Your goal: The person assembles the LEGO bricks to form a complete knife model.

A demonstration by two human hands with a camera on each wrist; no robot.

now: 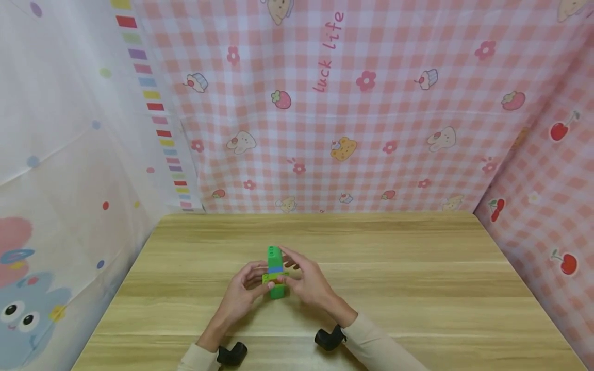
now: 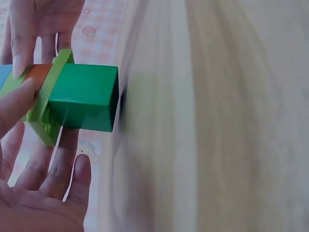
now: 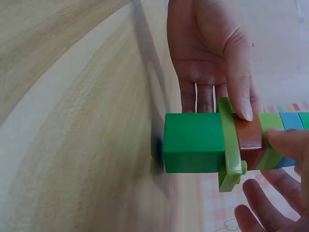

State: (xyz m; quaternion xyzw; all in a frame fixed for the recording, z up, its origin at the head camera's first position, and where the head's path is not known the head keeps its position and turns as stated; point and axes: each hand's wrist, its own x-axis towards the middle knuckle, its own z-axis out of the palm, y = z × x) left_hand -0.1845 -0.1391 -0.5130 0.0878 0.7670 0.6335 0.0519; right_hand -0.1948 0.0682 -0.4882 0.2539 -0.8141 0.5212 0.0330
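Note:
A tower of toy building blocks [image 1: 275, 262] stands upright between both hands. From the bottom up it has a large green block [image 3: 193, 140], a wider lime plate [image 3: 231, 140], a brownish-orange block [image 3: 249, 133], another lime block, a blue block [image 3: 291, 121] and green on top. My left hand [image 1: 237, 294] grips the tower from the left, its thumb pressed on the orange block. From the right, my right hand [image 1: 313, 282] holds it, thumb on the upper lime block and fingers around the far side. The green base is close over the table.
The wood-grain table [image 1: 394, 278] extends around the hands. A pink checked cloth [image 1: 343, 113] hangs along the back edge, with more cloth at both sides. Each wrist carries a black camera mount [image 1: 329, 338] near its cream sleeve [image 1: 378, 342].

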